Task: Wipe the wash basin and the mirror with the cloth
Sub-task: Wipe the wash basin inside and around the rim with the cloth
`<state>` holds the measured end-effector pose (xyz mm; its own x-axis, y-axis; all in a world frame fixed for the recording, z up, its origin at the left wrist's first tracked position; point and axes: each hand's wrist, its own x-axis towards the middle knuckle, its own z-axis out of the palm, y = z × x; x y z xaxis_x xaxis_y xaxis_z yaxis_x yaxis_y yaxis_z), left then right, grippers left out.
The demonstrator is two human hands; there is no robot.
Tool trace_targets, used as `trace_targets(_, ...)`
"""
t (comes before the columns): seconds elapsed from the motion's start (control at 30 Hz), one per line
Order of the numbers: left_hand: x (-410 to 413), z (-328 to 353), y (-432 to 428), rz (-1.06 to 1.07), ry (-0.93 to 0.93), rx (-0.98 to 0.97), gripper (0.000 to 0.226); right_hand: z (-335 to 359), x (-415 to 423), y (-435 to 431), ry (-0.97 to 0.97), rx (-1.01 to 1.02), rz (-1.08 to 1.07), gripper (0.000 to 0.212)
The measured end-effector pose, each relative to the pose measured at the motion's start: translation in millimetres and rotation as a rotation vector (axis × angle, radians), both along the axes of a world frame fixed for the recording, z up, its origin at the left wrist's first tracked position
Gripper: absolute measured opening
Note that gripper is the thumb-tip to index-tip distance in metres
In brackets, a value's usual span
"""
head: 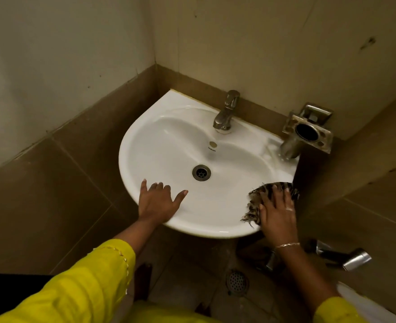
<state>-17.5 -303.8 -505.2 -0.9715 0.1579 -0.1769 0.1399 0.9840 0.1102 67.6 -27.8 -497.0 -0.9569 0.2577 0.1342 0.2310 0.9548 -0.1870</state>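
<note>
A white wash basin (pixel 169 141) is fixed in the corner of tiled walls, with a drain (pixel 201 172) in its bowl and a metal tap (pixel 226 111) at the back. My left hand (pixel 157 201) rests flat on the basin's front left rim, fingers spread. My right hand (pixel 277 213) presses a dark patterned cloth (pixel 260 197) against the front right rim with straight fingers. No mirror is in view.
A metal holder (pixel 308 131) is mounted on the wall at the basin's right. A metal spray head (pixel 353 259) hangs low on the right wall. A round floor drain (pixel 237 282) lies below the basin. Brown tiles line the lower walls.
</note>
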Motion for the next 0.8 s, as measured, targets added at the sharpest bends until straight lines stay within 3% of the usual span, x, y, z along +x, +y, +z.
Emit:
trace_targets(0.1,0,-3,-2,0.002,0.008,-0.007,0.093,-2,-3,-16,-0.175,-0.063,-0.138,0.052)
trace_targets(0.2,0,-3,0,0.003,0.009,-0.015,0.086,-1,-15,-11,-0.134,-0.115,-0.212,0.063)
trace_targets(0.27,1,-2,1,0.006,0.021,-0.012,0.093,0,-28,1,-0.181,-0.105,-0.22,0.065)
trace_targets(0.5,2,1,2,0.024,0.069,0.052,0.094,16,-82,39,-0.194,-0.034,-0.224,0.057)
trace_targets(0.7,2,-2,2,0.021,0.093,0.065,0.091,4,-59,25,-0.171,0.014,-0.207,0.062)
trace_targets(0.8,3,-3,2,0.032,0.101,0.092,0.089,2,-65,33,-0.18,-0.032,-0.214,0.055)
